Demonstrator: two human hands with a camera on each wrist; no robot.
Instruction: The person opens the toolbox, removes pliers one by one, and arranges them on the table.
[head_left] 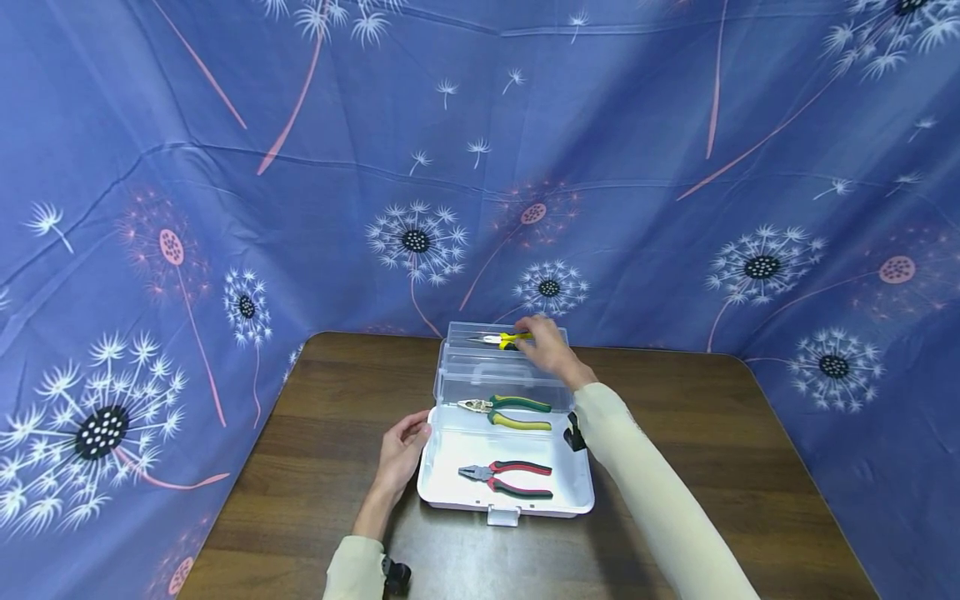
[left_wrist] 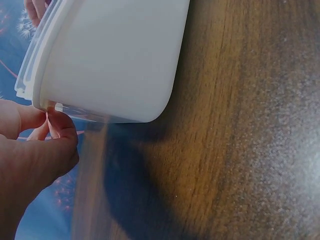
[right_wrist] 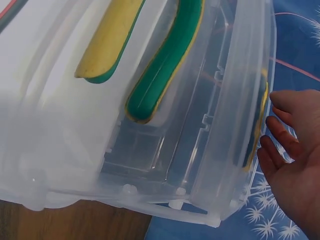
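A blue dandelion-print cloth (head_left: pixel 637 242) hangs behind the brown wooden table (head_left: pixel 300 467).

Moderate, fairly even light fills the head view, with pale glare on the dark brown wood-grain tabletop (head_left: pixel 330 467) near the bottom edge. The white plastic box (head_left: pixel 465 446) looks nearly washed out inside; a soft shadow falls beside the long cream-coloured right sleeve (head_left: pixel 645 475). The blue dandelion-print cloth (head_left: pixel 637 208) darkens in patches and stretches towards the corners. The left wrist view is dimmer, greying the box's wall, with broad shadow and right-edge glare. Clear plastic trays (right_wrist: pixel 230 125) look hazy and soft in the right wrist view.
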